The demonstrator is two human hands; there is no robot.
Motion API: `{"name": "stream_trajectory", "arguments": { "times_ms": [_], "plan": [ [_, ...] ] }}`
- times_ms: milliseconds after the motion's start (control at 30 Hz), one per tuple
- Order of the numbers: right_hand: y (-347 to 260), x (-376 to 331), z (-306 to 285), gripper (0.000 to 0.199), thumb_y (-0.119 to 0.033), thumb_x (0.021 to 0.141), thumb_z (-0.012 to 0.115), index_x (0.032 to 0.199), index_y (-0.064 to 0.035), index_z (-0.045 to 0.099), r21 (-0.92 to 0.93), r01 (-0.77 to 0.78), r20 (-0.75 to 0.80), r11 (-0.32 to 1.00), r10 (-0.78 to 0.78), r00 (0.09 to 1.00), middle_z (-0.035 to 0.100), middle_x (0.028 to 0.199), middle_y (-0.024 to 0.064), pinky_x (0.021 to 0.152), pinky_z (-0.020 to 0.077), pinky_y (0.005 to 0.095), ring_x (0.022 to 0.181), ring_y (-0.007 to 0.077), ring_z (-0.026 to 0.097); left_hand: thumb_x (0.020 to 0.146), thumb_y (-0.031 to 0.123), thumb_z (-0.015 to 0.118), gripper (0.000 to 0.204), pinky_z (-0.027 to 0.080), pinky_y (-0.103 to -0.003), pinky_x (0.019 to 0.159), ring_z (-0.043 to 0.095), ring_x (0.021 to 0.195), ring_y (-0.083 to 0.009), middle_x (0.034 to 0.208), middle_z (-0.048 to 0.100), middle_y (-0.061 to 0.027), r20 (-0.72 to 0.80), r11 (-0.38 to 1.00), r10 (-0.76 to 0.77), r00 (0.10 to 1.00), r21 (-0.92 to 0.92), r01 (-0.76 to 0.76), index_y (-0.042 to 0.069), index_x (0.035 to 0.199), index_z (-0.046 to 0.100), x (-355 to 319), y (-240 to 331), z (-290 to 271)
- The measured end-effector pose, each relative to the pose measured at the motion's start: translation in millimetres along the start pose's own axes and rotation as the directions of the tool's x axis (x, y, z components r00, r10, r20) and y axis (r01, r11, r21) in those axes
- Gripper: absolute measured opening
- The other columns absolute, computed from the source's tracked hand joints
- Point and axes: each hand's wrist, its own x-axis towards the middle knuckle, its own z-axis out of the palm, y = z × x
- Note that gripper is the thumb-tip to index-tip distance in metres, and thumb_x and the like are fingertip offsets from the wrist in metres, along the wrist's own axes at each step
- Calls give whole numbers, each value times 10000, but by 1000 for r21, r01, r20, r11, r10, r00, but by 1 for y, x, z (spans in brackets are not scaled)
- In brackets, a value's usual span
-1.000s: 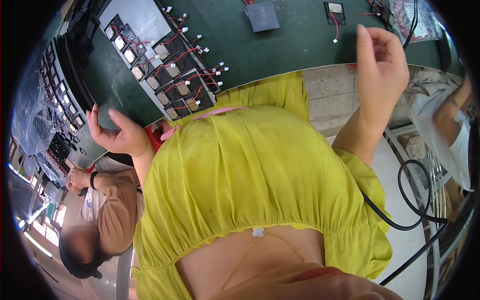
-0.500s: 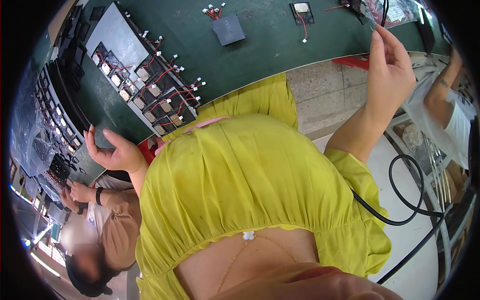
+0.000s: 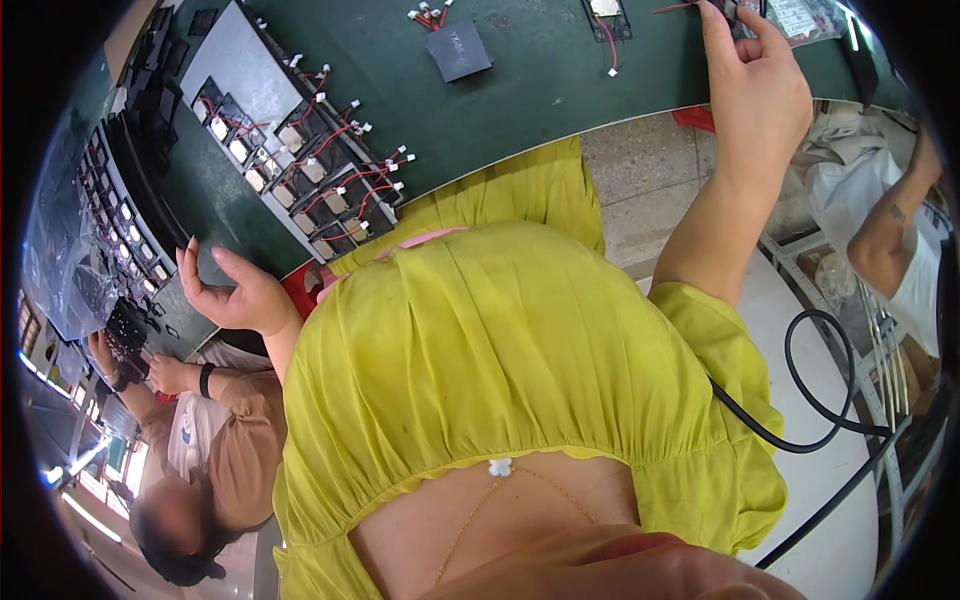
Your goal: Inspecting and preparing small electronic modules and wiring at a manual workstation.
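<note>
One green surface [image 3: 520,80] spans the upper field of view, its edge curving down toward the left. One grey tray [image 3: 250,60] lies on it at upper left, carrying two rows of small black modules with red leads [image 3: 320,170]; the exact count cannot be told. One dark grey flat pad [image 3: 459,48] lies alone near the top centre, and one further small module [image 3: 606,14] with a red lead lies just to its right.

Two hands of the wearer are in view. The right hand [image 3: 755,85] is raised over the far edge of the surface at upper right; its fingers [image 3: 716,30] are bent around small parts with red wires [image 3: 735,8], but whether they grip them cannot be told. The left hand [image 3: 232,295] is at the near left edge of the surface, palm up, fingers [image 3: 190,265] spread open and holding nothing; the tray lies just beyond the fingertips
</note>
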Motion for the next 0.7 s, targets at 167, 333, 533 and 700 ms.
{"name": "stream_trajectory", "arguments": {
  "times_ms": [167, 333, 533, 700],
  "plan": [
    [0, 5, 0, 347, -223, 739, 699, 971, 8, 585, -46, -24, 46, 999, 26, 999, 603, 736, 21, 610, 426, 201, 634, 91, 524, 787, -21, 516, 306, 394, -330, 922, 545, 1004, -254, 1053, 578, -139, -5, 1000, -12, 1000, -3, 12, -4, 1092, 504, -1, 0, 1],
    [-17, -1, -1, 399, -252, 728, 710, 992, 11, 565, -102, -38, 86, 994, 47, 995, 607, 754, 27, 630, 437, 213, 648, 101, 534, 786, -21, 517, 298, 394, -328, 918, 544, 1005, -252, 1048, 582, -131, -12, 1000, -10, 1000, -16, 9, -4, 1083, 512, 0, -2, 0],
    [-18, -1, -3, 392, -257, 733, 707, 983, 9, 563, -121, -31, 88, 992, 42, 995, 609, 767, 36, 645, 444, 216, 666, 107, 545, 783, -20, 520, 272, 396, -327, 914, 544, 1003, -254, 1033, 589, -125, -17, 1000, 7, 1000, -5, -7, 0, 1055, 533, 0, 1, 1],
    [-12, -4, -7, 231, -174, 779, 656, 920, -3, 591, 100, -19, 101, 995, 9, 995, 608, 774, 32, 643, 439, 202, 680, 103, 543, 788, 1, 534, 241, 411, -320, 890, 562, 972, -249, 1012, 610, -115, -47, 999, 34, 998, 14, -34, -1, 1027, 564, 2, 5, 1]
  ]
}}
